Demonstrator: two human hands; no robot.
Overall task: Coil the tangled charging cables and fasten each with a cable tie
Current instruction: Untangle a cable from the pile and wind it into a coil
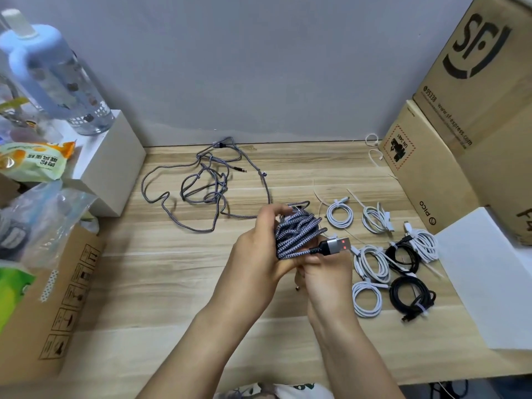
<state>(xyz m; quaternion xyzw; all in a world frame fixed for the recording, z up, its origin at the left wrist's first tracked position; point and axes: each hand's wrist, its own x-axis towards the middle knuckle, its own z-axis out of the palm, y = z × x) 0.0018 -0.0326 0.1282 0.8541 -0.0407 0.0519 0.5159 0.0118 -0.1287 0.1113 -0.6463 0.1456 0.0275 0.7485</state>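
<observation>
A grey braided cable coil [296, 233] is held above the wooden table [172, 283]. My left hand [259, 254] grips the coil from its left side, fingers curled over the top. My right hand [325, 277] holds it from below, the thumb near the silver USB plug [336, 245] that sticks out to the right. The rest of this cable lies in a loose grey tangle [207, 185] further back on the table, still joined to the coil. Several tied white coils [372, 262] and black coils [410, 295] lie to the right. Loose white cable ties [374, 156] rest near the boxes.
Stacked cardboard boxes [460, 139] and a white slab [489, 277] close off the right side. On the left stand a white box [112, 162] with a blue bottle [57, 76], snack bags [34, 159], and a cardboard box [49, 312]. A grey wall runs behind.
</observation>
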